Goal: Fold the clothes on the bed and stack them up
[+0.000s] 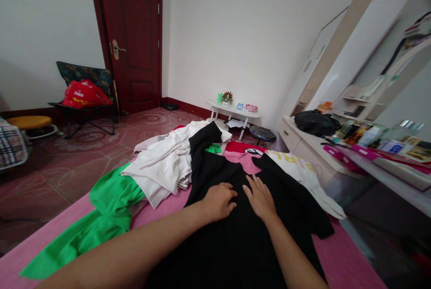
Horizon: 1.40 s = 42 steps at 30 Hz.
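The right hand (260,197) lies flat on the black garment (232,246), gripping nothing. Just beside it the left hand (219,201), half-curled, rests there too; whether it pinches any, I can't tell.

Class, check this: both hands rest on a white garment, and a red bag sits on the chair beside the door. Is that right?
Not quite. The head view shows the left hand and right hand resting on a black garment, not white; the rest is right.
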Each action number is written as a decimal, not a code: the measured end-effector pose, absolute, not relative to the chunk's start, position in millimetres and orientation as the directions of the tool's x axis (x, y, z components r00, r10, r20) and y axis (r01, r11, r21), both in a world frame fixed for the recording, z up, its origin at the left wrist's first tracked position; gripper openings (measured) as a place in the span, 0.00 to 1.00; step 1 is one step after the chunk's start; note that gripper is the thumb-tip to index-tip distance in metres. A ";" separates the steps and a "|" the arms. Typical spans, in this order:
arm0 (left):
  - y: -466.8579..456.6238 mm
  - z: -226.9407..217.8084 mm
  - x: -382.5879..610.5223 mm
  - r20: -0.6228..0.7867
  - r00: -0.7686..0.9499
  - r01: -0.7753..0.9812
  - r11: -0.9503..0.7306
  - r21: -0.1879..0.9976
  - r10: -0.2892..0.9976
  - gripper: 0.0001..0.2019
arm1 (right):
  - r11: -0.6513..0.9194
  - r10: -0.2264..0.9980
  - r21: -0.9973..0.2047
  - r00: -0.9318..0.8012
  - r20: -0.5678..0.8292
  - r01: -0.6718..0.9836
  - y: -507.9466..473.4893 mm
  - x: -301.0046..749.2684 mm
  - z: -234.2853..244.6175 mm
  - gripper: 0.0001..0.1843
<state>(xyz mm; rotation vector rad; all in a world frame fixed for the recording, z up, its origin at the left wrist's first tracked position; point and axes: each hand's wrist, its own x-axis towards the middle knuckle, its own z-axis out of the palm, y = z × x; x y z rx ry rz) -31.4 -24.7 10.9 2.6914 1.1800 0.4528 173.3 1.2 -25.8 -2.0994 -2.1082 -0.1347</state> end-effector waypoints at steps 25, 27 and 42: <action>144.6 115.8 -192.2 0.285 -0.211 0.853 0.034 0.521 0.935 0.16 | 0.027 0.973 -0.144 0.008 0.232 0.989 0.5 178.4 -28.6 0.29; 136.4 113.6 -203.3 0.275 -0.244 0.861 0.077 0.503 0.930 0.19 | 0.026 0.971 -0.143 0.008 0.239 0.989 0.4 178.6 -29.3 0.29; 80.9 51.8 -31.0 0.231 0.400 0.863 -0.449 0.232 0.887 0.27 | 0.016 0.892 -0.380 0.158 0.424 0.925 -4.2 183.8 -25.4 0.22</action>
